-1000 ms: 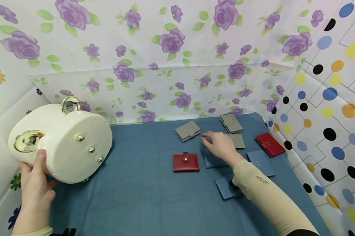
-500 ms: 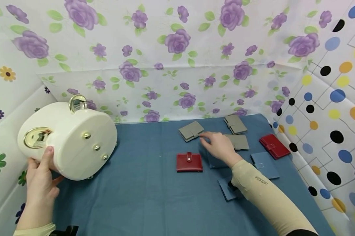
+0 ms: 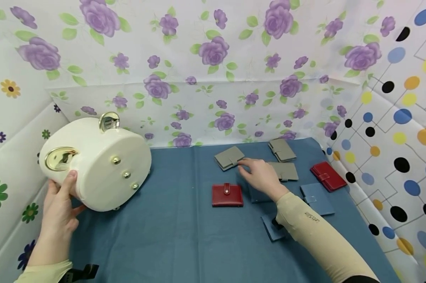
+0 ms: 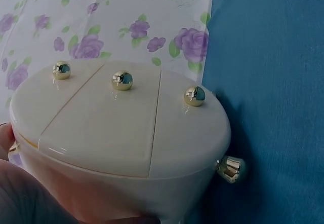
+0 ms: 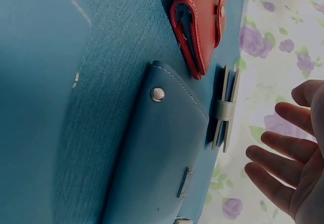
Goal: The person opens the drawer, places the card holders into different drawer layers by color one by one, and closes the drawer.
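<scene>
My left hand [image 3: 61,218] grips a cream oval box [image 3: 92,161] on the left, thumb against its near side. In the left wrist view its face is split into panels with three gold ball knobs [image 4: 122,80]. A gold ring [image 3: 109,121] stands on its top. My right hand [image 3: 260,177] hovers with loose fingers over a blue wallet [image 3: 258,195] and holds nothing. Its fingertips overlap a grey wallet [image 3: 229,158] in the head view; the right wrist view shows the fingers [image 5: 276,163] spread. A red snap wallet [image 3: 227,195] lies nearby.
To the right lie two more grey wallets [image 3: 282,150], a second red wallet [image 3: 328,176] and a flat blue wallet [image 3: 317,199]. A smaller blue wallet [image 3: 272,228] is partly under my right forearm. Patterned sheets rise behind and beside the blue cloth [image 3: 166,236].
My left hand has carried the box rightward and slightly away from me. The right hand has hardly moved over the wallets. The head view has shifted a little.
</scene>
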{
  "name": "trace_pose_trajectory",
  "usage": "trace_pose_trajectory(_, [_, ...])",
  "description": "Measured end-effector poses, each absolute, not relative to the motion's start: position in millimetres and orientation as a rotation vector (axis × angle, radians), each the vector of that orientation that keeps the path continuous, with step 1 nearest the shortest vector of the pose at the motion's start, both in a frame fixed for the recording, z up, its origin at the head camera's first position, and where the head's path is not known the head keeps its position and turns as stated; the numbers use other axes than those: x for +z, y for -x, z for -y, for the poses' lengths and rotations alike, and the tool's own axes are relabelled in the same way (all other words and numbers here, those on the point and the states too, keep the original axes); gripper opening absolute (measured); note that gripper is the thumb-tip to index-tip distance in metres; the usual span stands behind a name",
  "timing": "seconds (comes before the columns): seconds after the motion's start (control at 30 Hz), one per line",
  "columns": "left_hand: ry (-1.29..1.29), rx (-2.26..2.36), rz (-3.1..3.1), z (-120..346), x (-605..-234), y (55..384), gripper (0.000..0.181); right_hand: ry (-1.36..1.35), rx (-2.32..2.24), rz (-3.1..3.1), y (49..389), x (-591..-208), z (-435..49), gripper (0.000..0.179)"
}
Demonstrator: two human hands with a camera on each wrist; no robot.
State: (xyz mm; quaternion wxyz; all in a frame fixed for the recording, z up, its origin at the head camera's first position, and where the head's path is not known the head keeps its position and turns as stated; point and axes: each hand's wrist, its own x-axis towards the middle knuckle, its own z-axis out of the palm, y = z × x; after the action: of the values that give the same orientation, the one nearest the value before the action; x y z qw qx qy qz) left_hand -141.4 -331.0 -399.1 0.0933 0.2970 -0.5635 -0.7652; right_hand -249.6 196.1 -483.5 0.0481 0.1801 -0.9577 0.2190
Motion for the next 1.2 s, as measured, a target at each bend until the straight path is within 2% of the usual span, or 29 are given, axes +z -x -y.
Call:
trace_pose_trajectory(0.17, [-0.804,-2.298,1.785,323.0,-399.9,147.8,0.08,-0.562,0.69,2.915,248.2,-484.4,-193.2,0.035])
trace_pose_trajectory(0.4, [-0.652,-2.254,2.047,311.1,-401.5,158.5,0.093,-0.59,0.715,2.905,247.0,-483.0,-190.3,0.036])
trace_pose_trajectory(0.57, [-0.748,-2.138,2.05,300.8,-400.0,163.0,0.087,-0.603,0.721,2.903,246.5,-481.8,-186.2,0.035])
trace_pose_trajectory(0.77, [-0.796,-1.92,2.033,287.4,-392.9,153.2,0.079,-0.616,0.738,2.915,245.1,-479.6,-182.6,0.036])
trace_pose_trajectory(1.03, [-0.659,-1.808,2.176,270.8,-382.5,158.4,0.083,-0.607,0.745,2.907,246.8,-480.3,-182.1,0.035])
trace_pose_trajectory(1.2, [-0.633,-1.933,2.072,272.9,-381.8,164.4,0.087,-0.623,0.747,2.911,248.2,-482.8,-181.4,0.034])
